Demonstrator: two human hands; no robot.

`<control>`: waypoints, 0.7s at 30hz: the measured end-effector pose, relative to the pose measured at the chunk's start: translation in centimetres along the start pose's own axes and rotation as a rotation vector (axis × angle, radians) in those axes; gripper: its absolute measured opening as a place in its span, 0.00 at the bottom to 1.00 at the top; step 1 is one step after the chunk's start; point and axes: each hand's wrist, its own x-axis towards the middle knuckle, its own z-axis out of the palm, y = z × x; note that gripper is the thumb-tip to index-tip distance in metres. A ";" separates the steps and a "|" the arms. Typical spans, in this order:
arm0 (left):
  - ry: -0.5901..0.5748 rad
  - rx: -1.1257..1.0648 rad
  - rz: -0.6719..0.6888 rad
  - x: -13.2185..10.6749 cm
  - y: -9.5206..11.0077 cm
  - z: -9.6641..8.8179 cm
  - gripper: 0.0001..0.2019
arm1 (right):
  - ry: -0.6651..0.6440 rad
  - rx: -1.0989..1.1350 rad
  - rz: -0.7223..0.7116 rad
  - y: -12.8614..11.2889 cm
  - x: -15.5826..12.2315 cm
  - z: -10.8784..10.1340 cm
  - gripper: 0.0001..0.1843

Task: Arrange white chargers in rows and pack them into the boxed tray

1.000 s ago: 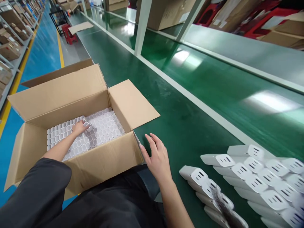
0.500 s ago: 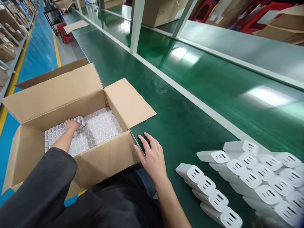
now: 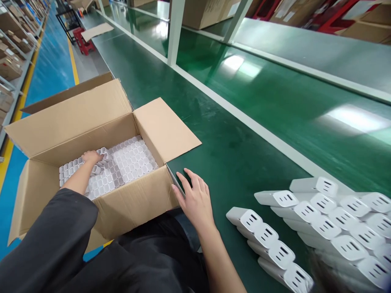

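Note:
My left hand point(image 3: 91, 156) reaches into an open cardboard box point(image 3: 137, 211) and is closed around a few small white plastic housings point(image 3: 104, 154). Those housings stand a little above the tightly packed rows of the same white housings point(image 3: 132, 160) around them. Its fingertips are partly hidden. My right hand point(image 3: 195, 199) has its fingers spread beside the box's near right corner, over the edge of the green table point(image 3: 214, 150). Nothing is in it. Right of it, a short row of white housings with slots in their end faces point(image 3: 269, 246) lies on the table.
A larger stack of slotted white housings point(image 3: 339, 219) lies farther right. The box's right flap point(image 3: 166, 130) spreads over the table. White posts point(image 3: 175, 32) rise from the rail behind. A red stool point(image 3: 83, 40) stands near the blue floor point(image 3: 49, 49).
My left hand has shifted slightly, and the housings at its fingers sit a bit differently. My right hand stays nearly in place. The view has moved slightly.

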 end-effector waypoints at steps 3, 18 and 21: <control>0.028 0.126 0.043 0.1 0.7 0.3 0.33 | -0.006 -0.004 -0.003 0.0 0.0 0.0 0.21; 0.049 0.260 0.235 -2.1 -2.9 2.5 0.39 | -0.020 -0.023 -0.001 0.1 -0.1 0.1 0.20; 0.058 0.263 0.138 -2.5 -4.2 3.5 0.46 | -0.032 -0.032 0.000 0.1 -0.1 0.0 0.21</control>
